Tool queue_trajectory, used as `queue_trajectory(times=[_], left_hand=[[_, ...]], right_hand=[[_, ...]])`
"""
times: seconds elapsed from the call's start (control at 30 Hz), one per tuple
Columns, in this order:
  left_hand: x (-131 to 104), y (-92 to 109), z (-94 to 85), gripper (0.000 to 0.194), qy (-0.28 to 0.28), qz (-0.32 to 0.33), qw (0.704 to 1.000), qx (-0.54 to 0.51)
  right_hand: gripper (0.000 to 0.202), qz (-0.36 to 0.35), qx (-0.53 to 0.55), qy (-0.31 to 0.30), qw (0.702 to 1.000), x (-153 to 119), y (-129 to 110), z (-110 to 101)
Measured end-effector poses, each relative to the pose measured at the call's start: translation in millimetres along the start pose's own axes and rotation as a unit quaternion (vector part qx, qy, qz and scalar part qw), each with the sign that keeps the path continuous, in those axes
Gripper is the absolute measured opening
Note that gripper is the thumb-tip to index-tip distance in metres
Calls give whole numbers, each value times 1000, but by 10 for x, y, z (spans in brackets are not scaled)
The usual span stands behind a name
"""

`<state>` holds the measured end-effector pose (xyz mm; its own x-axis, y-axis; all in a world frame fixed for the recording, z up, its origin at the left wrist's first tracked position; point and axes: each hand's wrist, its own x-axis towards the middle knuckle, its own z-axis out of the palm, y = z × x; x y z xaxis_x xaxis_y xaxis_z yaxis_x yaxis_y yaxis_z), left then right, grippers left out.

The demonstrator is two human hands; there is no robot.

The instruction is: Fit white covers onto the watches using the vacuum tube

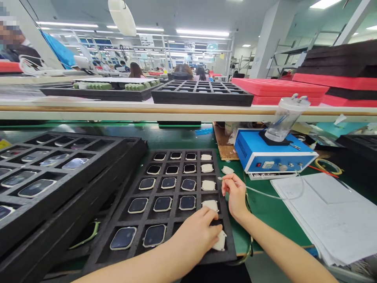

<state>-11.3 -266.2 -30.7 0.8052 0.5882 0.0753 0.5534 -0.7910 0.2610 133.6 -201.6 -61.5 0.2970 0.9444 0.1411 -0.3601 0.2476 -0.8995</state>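
Note:
A black foam tray [173, 192] holds watch-like pieces with dark screens, such as one [162, 204] in the middle, and a right-hand column of off-white pieces [208, 185]. My left hand [197, 236] reaches over the tray's near right part, its fingers bent at the nearest off-white piece [219, 240]; whether they grip it is hidden. Just right of the tray, my right hand [234, 192] has its fingers pinched near a small pale tip [220, 179] of a clear tube [265, 193]. Beyond that hand, another off-white piece [227, 170] lies on the green mat.
Stacked black trays [97, 157] stand at the left. A blue machine [275, 151] carries a clear container [287, 118] at the right, behind papers [332, 212]. A shelf [176, 112] with trays and red foam [279, 88] crosses behind.

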Motion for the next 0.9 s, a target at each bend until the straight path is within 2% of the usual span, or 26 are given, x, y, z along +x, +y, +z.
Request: queue_trajectory(times=[0.1, 0.17, 0.27, 0.37, 0.43, 0.57, 0.73, 0.9], left_hand=[[-31, 59, 110, 24, -13, 81, 989, 125], [-30, 66, 84, 25, -20, 90, 984, 154], [-5, -67, -134, 17, -16, 14, 991, 129], [-3, -327, -392, 14, -4, -158, 979, 132], [-29, -477, -479, 14, -5, -199, 971, 134], [-115, -583, -468, 11, -11, -182, 977, 115], [-145, -537, -419, 29, -14, -188, 981, 53], [-59, -562, -435, 22, -20, -211, 976, 40]], right_hand=[[6, 4, -7, -5, 1000, -8, 10, -4], [5, 4, -11, -5, 1000, -9, 14, -10], [5, 6, -18, 0, 1000, -7, 12, -12], [4, 14, -21, -3, 1000, -10, 2, -3], [4, 18, -24, -6, 1000, -18, -4, 4], [4, 23, -30, -11, 999, -31, 0, 10], [5, 19, -38, -13, 999, -32, 19, 15], [5, 12, -35, -14, 999, -28, 28, 25]])
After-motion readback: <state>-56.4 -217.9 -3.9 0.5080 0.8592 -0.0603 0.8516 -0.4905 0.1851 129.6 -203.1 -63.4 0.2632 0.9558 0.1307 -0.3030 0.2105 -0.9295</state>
